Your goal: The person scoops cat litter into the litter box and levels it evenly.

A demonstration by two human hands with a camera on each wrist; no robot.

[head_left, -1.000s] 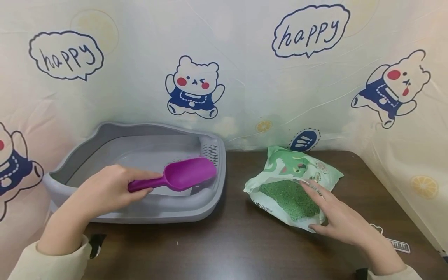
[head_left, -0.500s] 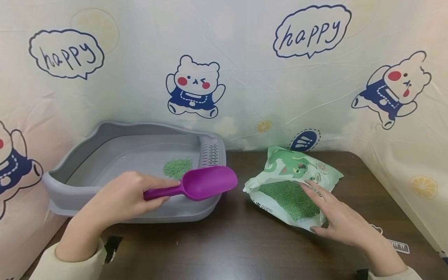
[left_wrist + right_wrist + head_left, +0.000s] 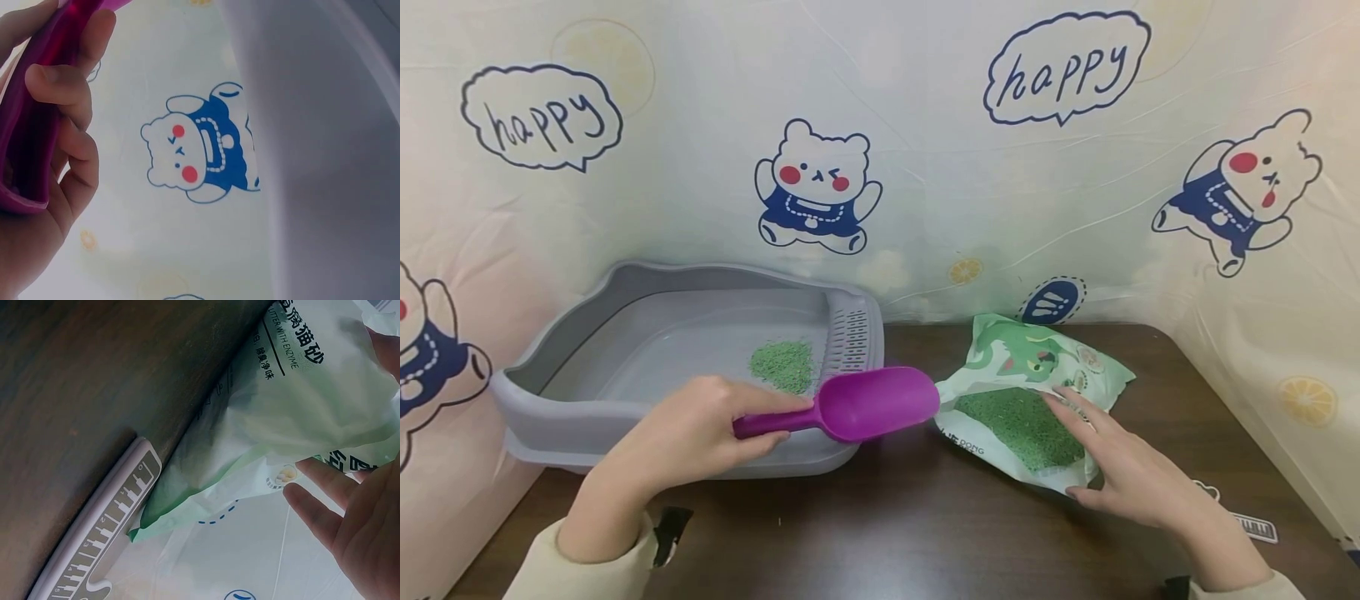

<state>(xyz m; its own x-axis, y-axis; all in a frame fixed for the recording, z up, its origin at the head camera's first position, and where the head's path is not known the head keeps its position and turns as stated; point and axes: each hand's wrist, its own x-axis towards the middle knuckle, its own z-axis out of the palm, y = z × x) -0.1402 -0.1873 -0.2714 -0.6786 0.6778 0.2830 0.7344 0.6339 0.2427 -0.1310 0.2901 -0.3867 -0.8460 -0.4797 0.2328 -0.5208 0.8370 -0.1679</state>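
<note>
Scoop (image 3: 880, 405) nearer bag (image 3: 1037, 352), in curled left fingers (image 3: 65, 90)

Head cam: soft even light, pale glare on tabletop (image 3: 887, 558). L wrist: hazy, tub (image 3: 331, 162) blurred. R wrist: dim.

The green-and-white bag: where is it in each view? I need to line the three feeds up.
Head: the bag is right of centre on the table, with the right hand at its open mouth.
Left wrist: not in it.
Right wrist: the bag slants from the upper right down toward the centre-left.
Shared landmark: the printed backdrop, which shows in all three.
</note>
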